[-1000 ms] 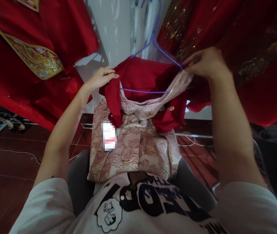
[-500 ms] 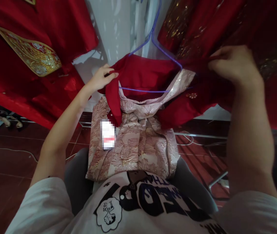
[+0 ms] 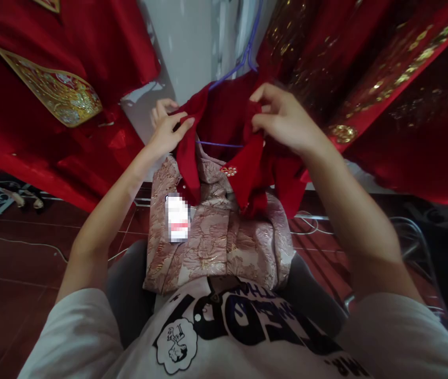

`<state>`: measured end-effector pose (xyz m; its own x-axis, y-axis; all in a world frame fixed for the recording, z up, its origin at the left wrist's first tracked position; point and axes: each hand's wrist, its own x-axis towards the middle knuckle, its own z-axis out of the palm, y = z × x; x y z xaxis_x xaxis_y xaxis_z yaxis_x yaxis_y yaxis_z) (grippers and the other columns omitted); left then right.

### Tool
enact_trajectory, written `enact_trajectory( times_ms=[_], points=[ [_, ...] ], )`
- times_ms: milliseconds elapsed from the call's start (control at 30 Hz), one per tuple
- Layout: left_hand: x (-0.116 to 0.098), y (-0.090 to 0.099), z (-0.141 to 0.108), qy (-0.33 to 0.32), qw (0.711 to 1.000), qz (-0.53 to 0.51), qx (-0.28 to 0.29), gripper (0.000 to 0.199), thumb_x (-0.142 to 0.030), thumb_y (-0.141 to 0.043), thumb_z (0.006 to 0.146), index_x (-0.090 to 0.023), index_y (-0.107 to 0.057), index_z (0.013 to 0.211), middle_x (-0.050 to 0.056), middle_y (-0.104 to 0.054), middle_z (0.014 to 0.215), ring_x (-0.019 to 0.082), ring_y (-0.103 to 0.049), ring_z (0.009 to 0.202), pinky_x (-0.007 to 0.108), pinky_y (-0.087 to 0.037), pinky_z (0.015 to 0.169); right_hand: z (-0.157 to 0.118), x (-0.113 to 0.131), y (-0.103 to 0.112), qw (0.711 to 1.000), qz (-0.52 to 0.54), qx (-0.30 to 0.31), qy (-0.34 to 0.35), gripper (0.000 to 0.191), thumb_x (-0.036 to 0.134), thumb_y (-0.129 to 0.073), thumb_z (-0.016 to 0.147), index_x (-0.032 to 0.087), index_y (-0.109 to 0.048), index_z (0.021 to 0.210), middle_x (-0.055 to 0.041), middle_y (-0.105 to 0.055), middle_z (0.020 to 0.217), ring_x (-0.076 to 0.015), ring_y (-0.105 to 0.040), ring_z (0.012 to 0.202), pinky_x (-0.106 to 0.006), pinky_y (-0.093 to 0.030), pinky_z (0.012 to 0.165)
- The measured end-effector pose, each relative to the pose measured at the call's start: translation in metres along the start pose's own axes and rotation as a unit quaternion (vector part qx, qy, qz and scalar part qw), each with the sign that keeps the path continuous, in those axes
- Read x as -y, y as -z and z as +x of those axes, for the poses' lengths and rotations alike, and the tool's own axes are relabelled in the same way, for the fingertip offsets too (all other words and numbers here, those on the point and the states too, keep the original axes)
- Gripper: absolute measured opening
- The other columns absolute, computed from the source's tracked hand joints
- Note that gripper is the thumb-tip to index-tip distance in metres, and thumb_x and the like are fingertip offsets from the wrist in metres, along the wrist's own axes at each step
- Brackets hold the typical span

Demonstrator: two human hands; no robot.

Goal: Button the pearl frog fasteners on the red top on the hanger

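A short red jacket drapes over a purple wire hanger, on top of a pink-and-gold brocade dress whose skirt rests on my lap. My left hand pinches the jacket's left shoulder edge between thumb and fingers. On the other side, my right hand grips the right front edge near the neckline, closed on the cloth. Below it a flower-shaped beaded clasp shows on the red front panel. A white tag, blurred out, lies on the dress at left.
Red garments with gold embroidery hang at left; sequined red ones hang at right. Behind the hanger is a pale wall. Cables cross the red tiled floor. A metal-framed chair stands at right.
My right hand has come inward to the left, bringing the jacket's right front across the neckline and partly over the hanger. My left hand stays at the left shoulder.
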<state>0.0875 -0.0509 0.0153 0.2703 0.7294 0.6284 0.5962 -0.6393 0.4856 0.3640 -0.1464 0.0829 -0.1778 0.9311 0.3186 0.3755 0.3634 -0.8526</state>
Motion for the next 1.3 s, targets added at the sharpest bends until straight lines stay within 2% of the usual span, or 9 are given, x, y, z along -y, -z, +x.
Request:
enact_trajectory(
  times_ms=[100,233,400,500,667,800,900,1033,1300],
  points=[
    [-0.016,0.0,-0.004,-0.034,0.999,-0.006,-0.029,0.041,-0.064,-0.057,0.102,-0.026,-0.062,0.088,0.011,-0.065,0.109,0.032,-0.055,0.124,0.049,-0.045,0.106,0.008,-0.029,-0.002,0.995,-0.056,0.0,0.079,0.038,-0.008,-0.057,0.069,0.024,-0.045,0.085,0.0064,-0.052,0.068,-0.0116,-0.048,0.06,-0.028,-0.044,0.064],
    [-0.048,-0.021,-0.006,-0.072,0.997,-0.014,-0.027,0.059,-0.076,-0.034,0.105,-0.024,-0.056,0.089,0.004,-0.063,0.083,0.021,-0.064,0.083,0.038,-0.05,0.085,0.021,-0.06,-0.012,0.988,-0.082,-0.028,0.131,0.032,0.004,-0.066,0.071,0.024,-0.046,0.087,0.0039,-0.052,0.076,-0.015,-0.055,0.075,-0.032,-0.05,0.079],
    [-0.077,-0.057,-0.013,-0.089,0.994,-0.069,0.005,0.052,-0.069,-0.04,0.108,-0.023,-0.063,0.101,0.002,-0.065,0.082,0.021,-0.072,0.085,0.034,-0.052,0.085,0.027,-0.077,-0.033,0.991,-0.023,-0.009,0.128,0.023,0.016,-0.066,0.082,0.025,-0.047,0.092,0.0044,-0.051,0.075,-0.0161,-0.06,0.079,-0.034,-0.056,0.082],
    [-0.076,-0.067,-0.016,-0.059,0.994,-0.092,0.008,0.05,-0.068,-0.044,0.107,-0.023,-0.063,0.1,0.002,-0.063,0.079,0.023,-0.073,0.087,0.035,-0.053,0.088,0.024,-0.081,-0.035,0.993,0.011,-0.02,0.12,0.019,0.022,-0.066,0.086,0.025,-0.049,0.093,0.0033,-0.054,0.077,-0.0166,-0.062,0.08,-0.037,-0.059,0.084],
    [-0.055,-0.078,-0.019,0.038,0.981,-0.183,0.043,0.055,-0.068,-0.036,0.109,-0.021,-0.062,0.099,0.003,-0.063,0.081,0.02,-0.072,0.084,0.037,-0.057,0.086,0.011,-0.08,-0.035,0.99,0.045,-0.028,0.13,0.027,0.034,-0.075,0.084,0.026,-0.056,0.101,-0.0004,-0.062,0.092,-0.0179,-0.066,0.093,-0.036,-0.063,0.089],
    [-0.042,-0.087,-0.029,0.082,0.969,-0.232,0.029,0.026,-0.044,-0.048,0.111,-0.021,-0.061,0.112,0.005,-0.069,0.089,0.018,-0.073,0.085,0.032,-0.058,0.078,0.002,-0.081,-0.04,0.99,0.067,-0.006,0.124,0.031,0.046,-0.072,0.088,0.027,-0.06,0.11,-0.0027,-0.064,0.098,-0.0172,-0.067,0.093,-0.032,-0.064,0.083],
    [-0.042,-0.087,-0.04,0.058,0.974,-0.218,0.015,0.013,-0.028,-0.059,0.104,-0.022,-0.061,0.114,0.005,-0.073,0.096,0.017,-0.073,0.091,0.031,-0.059,0.081,-0.002,-0.086,-0.042,0.989,0.079,-0.005,0.127,0.036,0.054,-0.07,0.089,0.027,-0.061,0.111,-0.0031,-0.064,0.099,-0.0163,-0.067,0.092,-0.03,-0.065,0.081],
    [-0.051,-0.078,-0.045,0.014,0.983,-0.183,0.02,0.009,-0.023,-0.067,0.098,-0.023,-0.063,0.107,0.004,-0.074,0.102,0.017,-0.072,0.097,0.03,-0.058,0.084,-0.007,-0.089,-0.041,0.988,0.073,-0.024,0.13,0.042,0.062,-0.073,0.088,0.027,-0.062,0.107,-0.0029,-0.064,0.096,-0.017,-0.068,0.092,-0.031,-0.065,0.08],
    [-0.079,-0.051,-0.045,-0.055,0.993,-0.106,0.021,0.007,-0.015,-0.067,0.091,-0.022,-0.064,0.09,0.002,-0.072,0.09,0.018,-0.071,0.086,0.034,-0.057,0.081,-0.02,-0.08,-0.044,0.985,0.044,-0.073,0.152,0.044,0.065,-0.076,0.086,0.026,-0.068,0.104,-0.0032,-0.069,0.096,-0.0174,-0.07,0.09,-0.03,-0.065,0.079]
  ],
)
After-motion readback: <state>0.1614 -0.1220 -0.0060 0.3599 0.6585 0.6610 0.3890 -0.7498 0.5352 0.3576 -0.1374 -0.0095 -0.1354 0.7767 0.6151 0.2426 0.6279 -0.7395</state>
